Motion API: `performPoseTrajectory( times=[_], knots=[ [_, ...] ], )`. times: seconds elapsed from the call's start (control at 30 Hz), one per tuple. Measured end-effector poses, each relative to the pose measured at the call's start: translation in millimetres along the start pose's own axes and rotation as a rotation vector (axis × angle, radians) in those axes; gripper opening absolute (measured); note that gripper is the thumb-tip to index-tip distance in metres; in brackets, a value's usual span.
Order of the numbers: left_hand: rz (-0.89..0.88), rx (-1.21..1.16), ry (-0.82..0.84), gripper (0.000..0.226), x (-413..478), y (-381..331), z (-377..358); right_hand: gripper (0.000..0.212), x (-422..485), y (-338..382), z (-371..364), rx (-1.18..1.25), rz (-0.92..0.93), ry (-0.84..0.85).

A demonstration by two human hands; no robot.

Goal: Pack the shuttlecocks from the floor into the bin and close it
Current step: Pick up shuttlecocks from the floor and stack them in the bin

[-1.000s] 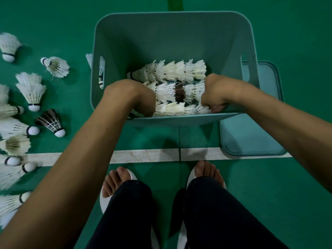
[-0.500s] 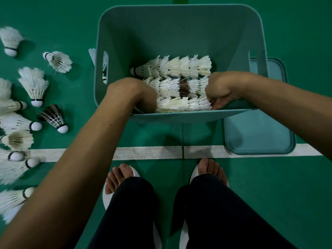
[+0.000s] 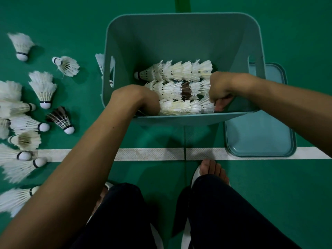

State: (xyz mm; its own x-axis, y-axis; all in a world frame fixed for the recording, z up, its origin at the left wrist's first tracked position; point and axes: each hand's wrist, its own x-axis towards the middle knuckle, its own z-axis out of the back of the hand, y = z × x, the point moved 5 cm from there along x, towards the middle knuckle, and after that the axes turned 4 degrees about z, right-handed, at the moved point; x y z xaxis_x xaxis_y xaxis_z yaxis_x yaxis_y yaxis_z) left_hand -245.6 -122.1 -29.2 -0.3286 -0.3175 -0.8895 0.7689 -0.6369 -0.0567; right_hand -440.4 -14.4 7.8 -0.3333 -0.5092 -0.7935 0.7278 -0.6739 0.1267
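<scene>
Head view looks straight down on a teal bin (image 3: 179, 119) standing open on the green floor (image 3: 269, 194). Inside it, shuttlecocks lie nested cork-into-feathers in three rows side by side: the far row (image 3: 176, 71), the middle row (image 3: 168, 89), which has one dark-feathered piece (image 3: 186, 90) among the white, and the nearest row (image 3: 181, 108) along the front wall. Both hands reach into the bin at the ends of the nearest row. The left hand (image 3: 136, 99) covers its left end; the fingers are hidden under the back of the hand, so I cannot tell whether they grasp anything. The right hand (image 3: 220, 88) is at the right end, its fingers curled into a fist round the feather tips there. The lid (image 3: 258, 137) lies flat on the floor just right of the bin, its far end hidden behind the bin's wall and its near end across the white line (image 3: 152, 154). Loose shuttlecocks (image 3: 43, 88) are scattered on the floor well left of the bin, a dark-feathered one (image 3: 61, 120) among them, and another white one (image 3: 100, 62) sits just outside the left handle slot. Dark trousers and a bare right foot (image 3: 212, 169) on a white slipper show at the bottom
</scene>
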Motion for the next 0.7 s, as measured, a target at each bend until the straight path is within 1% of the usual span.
performPoseTrajectory(
  times=[0.03,0.13,0.23,0.3,0.37,0.43,0.47,0.5,0.57,0.63,0.7],
  knots=[
    [-0.014,-0.014,-0.031,0.046,-15,-5,3,0.014,-4,1,6,-0.02,0.004,-0.04],
    [-0.08,-0.129,-0.199,0.041,-49,-15,15,0.02,-22,10,32,-0.03,0.043,-0.204],
    [-0.167,-0.387,-0.508,0.04,-87,-12,29,0.024,-48,34,53,0.149,0.119,-0.305],
    [-0.249,-0.524,-0.756,0.037,-114,-2,33,0.021,-72,59,58,0.265,0.235,-0.408],
    [-0.293,-0.626,-1.011,0.032,-139,17,27,0.023,-100,92,53,0.315,0.409,-0.522],
    [-0.292,-0.719,-1.191,0.028,-159,40,15,0.025,-127,124,39,0.351,0.581,-0.615],
    [-0.264,-0.778,-1.251,0.026,-165,55,4,0.026,-136,139,29,0.389,0.648,-0.618],
    [-0.215,-0.847,-1.291,0.023,-167,70,-8,0.025,-141,152,17,0.437,0.692,-0.585],
    [-0.054,-0.965,-1.317,0.019,-165,99,-37,0.023,-143,173,-12,0.513,0.703,-0.456],
    [0.162,-1.048,-1.259,0.02,-151,125,-74,0.022,-140,189,-45,0.525,0.703,-0.308],
    [0.391,-1.115,-1.14,0.034,-134,150,-111,0.022,-134,208,-79,0.515,0.721,-0.173]
  ],
)
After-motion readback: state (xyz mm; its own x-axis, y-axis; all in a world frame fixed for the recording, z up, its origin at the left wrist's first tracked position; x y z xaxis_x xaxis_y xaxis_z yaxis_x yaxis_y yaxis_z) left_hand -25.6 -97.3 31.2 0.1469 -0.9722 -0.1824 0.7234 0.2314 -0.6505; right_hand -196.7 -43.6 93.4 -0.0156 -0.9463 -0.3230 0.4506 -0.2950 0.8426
